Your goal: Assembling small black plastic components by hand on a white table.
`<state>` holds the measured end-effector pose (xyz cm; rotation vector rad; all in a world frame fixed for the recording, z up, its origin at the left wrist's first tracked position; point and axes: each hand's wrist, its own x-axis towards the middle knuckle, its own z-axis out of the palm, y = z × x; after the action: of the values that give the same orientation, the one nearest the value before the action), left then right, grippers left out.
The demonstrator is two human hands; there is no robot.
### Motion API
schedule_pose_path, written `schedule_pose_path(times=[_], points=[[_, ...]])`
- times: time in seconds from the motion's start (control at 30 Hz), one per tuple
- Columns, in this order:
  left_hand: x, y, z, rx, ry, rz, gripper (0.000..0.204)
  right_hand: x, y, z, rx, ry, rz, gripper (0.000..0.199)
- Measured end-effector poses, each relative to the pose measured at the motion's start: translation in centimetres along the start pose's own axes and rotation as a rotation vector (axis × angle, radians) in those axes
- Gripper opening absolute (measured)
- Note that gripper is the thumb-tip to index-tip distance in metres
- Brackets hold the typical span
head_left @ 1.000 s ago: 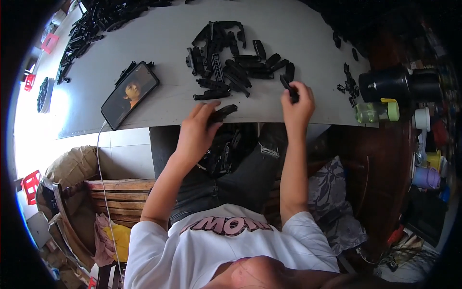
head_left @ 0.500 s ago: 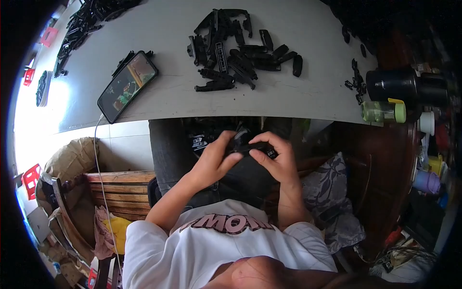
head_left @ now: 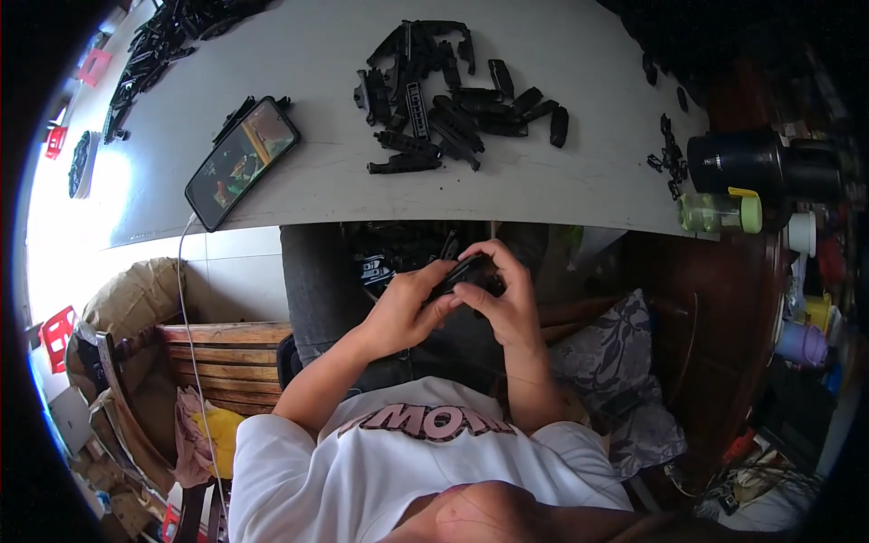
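Note:
Over my lap, just below the table's near edge, both hands hold a small black plastic part [head_left: 477,270]. My left hand [head_left: 405,303] grips its left end, thumb and fingers closed. My right hand [head_left: 509,294] pinches the other end, with the index finger curled over the top and the thumb underneath. The part's exact kind is hidden by the fingers. Beneath the hands, more black parts lie in a dark container or bag [head_left: 373,270] with white markings. On the table ahead is a loose pile of black plastic parts [head_left: 471,118], some long and ribbed, some short and rounded.
A lit phone [head_left: 243,163] leans on the table at left, its white cable [head_left: 195,362] hanging down. Another black heap [head_left: 158,54] lies far left. At right are small black pieces [head_left: 671,156], a black cup [head_left: 738,161] and a green bottle [head_left: 711,214]. A patterned cushion [head_left: 615,339] sits beside me.
My hands have drawn closer together and the black part has turned, its right end now tipped up. My right hand has shifted slightly left. The table's pile is unchanged.

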<state>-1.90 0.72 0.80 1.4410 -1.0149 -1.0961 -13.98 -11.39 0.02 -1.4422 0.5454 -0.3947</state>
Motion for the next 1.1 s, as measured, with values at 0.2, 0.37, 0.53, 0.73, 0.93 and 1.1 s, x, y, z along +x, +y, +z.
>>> schedule_pose_path(times=[0.2,0.37,0.53,0.73,0.93,1.1], points=[[0.2,-1.0,-0.4,-0.129,0.061,-0.061,0.032,1.6,0.2,-0.1,-0.063,0.062,-0.023,0.019],[3.1,0.6,-4.3,0.808,0.499,0.105,0.044,7.0,-2.0,-6.1,0.027,0.424,-0.201,0.008],[3.9,0.4,-5.3,1.128,0.524,-0.100,0.042,12.8,-3.7,-8.0,-1.300,0.606,-0.012,0.022],[2.1,-1.3,-7.0,0.750,0.690,0.106,0.032,14.1,-3.8,-9.5,-1.467,0.560,0.256,0.029],[1.2,-0.9,-6.2,-0.148,0.414,-0.093,0.025,7.5,-4.6,-5.7,-0.574,0.347,-0.151,0.024],[1.3,-0.5,-3.7,0.083,0.394,0.118,0.039,5.0,-5.3,1.2,-0.739,-0.162,-0.335,0.025]])
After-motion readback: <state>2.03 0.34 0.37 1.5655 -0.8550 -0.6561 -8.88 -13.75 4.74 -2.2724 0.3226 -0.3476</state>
